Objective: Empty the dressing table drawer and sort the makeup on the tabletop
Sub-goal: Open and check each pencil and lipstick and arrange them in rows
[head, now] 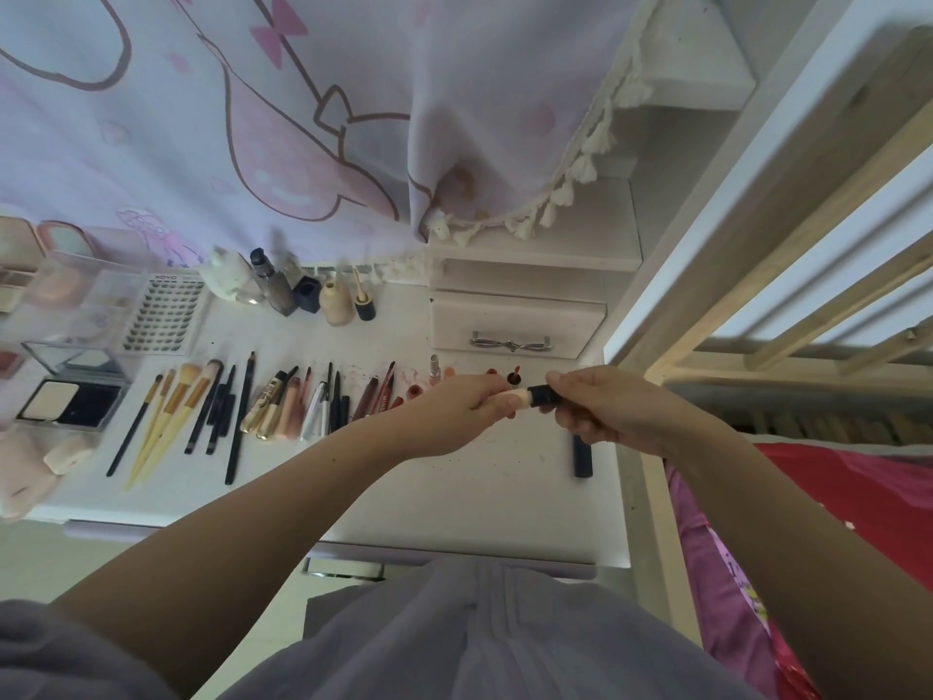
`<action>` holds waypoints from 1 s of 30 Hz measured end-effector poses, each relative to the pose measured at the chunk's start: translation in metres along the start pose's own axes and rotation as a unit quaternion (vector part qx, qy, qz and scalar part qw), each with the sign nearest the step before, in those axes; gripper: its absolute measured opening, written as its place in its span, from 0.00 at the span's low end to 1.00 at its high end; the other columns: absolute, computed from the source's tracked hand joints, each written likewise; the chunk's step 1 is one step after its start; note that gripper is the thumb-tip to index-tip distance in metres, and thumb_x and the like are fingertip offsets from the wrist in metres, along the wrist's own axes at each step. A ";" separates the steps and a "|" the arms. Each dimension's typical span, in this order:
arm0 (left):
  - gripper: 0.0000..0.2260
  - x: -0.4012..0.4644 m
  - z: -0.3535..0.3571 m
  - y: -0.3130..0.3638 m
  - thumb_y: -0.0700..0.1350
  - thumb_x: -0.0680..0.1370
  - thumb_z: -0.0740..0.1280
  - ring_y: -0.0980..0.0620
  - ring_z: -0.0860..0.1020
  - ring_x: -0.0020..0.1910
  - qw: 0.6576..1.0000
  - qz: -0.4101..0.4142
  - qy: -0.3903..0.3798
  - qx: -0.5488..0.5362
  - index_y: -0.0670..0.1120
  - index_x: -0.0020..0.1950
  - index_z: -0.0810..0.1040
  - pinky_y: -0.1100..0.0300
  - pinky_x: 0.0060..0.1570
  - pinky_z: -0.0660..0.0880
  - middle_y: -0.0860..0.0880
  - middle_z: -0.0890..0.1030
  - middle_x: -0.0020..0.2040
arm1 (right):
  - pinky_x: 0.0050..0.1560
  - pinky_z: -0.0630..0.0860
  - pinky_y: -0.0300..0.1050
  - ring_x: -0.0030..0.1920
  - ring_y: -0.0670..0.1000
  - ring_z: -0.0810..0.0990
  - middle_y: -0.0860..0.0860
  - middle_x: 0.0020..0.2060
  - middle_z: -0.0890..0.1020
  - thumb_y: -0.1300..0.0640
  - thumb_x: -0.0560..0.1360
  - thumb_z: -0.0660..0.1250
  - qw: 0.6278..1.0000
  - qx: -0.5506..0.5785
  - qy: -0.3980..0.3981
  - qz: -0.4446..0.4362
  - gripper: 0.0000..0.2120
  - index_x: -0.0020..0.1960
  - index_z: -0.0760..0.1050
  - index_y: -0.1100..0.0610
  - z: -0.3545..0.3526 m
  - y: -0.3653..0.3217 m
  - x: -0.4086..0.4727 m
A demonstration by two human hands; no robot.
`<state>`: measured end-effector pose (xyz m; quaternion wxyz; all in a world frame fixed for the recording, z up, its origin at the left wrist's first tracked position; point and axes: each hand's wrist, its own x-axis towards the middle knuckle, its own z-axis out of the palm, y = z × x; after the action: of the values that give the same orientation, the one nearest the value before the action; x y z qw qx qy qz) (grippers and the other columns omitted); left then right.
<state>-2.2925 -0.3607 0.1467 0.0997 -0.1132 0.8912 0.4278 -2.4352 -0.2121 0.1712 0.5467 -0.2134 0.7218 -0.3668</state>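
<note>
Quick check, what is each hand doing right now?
Left hand: fingers curled round the cream-coloured body of a small makeup stick.
Right hand: grips the black cap end of the same stick.

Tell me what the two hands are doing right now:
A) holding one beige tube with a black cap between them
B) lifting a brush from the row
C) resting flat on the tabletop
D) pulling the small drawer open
A: the left hand grips the beige tube and the right hand grips its black cap, above the tabletop.
</note>
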 end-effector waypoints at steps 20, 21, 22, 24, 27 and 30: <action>0.12 0.000 0.000 0.005 0.53 0.82 0.53 0.62 0.67 0.27 1.000 -0.006 -0.001 -0.018 0.51 0.49 0.73 0.66 0.31 0.63 0.56 0.69 0.33 | 0.30 0.70 0.36 0.28 0.43 0.72 0.50 0.32 0.78 0.51 0.80 0.60 1.000 -0.004 0.016 -0.026 0.11 0.50 0.76 0.58 -0.001 0.000 -0.001; 0.11 0.000 0.000 0.004 0.54 0.82 0.53 0.63 0.67 0.26 1.000 -0.007 -0.002 -0.018 0.52 0.47 0.73 0.66 0.31 0.62 0.56 0.69 0.32 | 0.31 0.71 0.36 0.29 0.43 0.73 0.49 0.33 0.79 0.54 0.79 0.62 0.999 -0.008 0.007 -0.033 0.07 0.51 0.75 0.57 -0.002 0.000 -0.001; 0.11 -0.001 0.001 0.004 0.54 0.82 0.53 0.63 0.68 0.26 1.000 -0.008 -0.001 -0.019 0.54 0.46 0.72 0.66 0.32 0.63 0.56 0.70 0.32 | 0.33 0.73 0.36 0.31 0.43 0.75 0.49 0.35 0.81 0.55 0.78 0.64 0.999 -0.008 -0.003 -0.036 0.06 0.53 0.75 0.56 -0.004 -0.001 -0.002; 0.11 -0.001 0.001 0.003 0.54 0.82 0.53 0.63 0.68 0.26 1.000 -0.007 0.000 -0.016 0.55 0.45 0.72 0.66 0.32 0.63 0.56 0.70 0.33 | 0.35 0.74 0.36 0.33 0.43 0.78 0.48 0.37 0.83 0.53 0.77 0.65 1.000 -0.001 -0.014 -0.028 0.07 0.54 0.76 0.54 -0.004 -0.003 -0.004; 0.11 0.000 0.002 0.004 0.54 0.81 0.53 0.62 0.68 0.28 1.000 -0.008 -0.003 -0.022 0.53 0.46 0.72 0.66 0.32 0.63 0.56 0.70 0.33 | 0.31 0.72 0.36 0.30 0.44 0.74 0.51 0.35 0.80 0.46 0.79 0.60 1.000 -0.008 0.004 -0.010 0.13 0.49 0.76 0.55 0.000 -0.003 -0.003; 0.12 0.001 0.002 0.006 0.54 0.82 0.53 0.61 0.68 0.29 1.000 -0.004 -0.003 -0.013 0.53 0.45 0.72 0.65 0.33 0.62 0.56 0.69 0.33 | 0.34 0.73 0.36 0.31 0.43 0.75 0.50 0.35 0.80 0.54 0.79 0.62 0.999 -0.013 -0.006 -0.032 0.07 0.52 0.76 0.56 -0.003 -0.002 -0.004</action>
<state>-2.2954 -0.3557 0.1502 0.1026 -0.1170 0.8847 0.4395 -2.4370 -0.2093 0.1759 0.5362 -0.2453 0.7161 -0.3736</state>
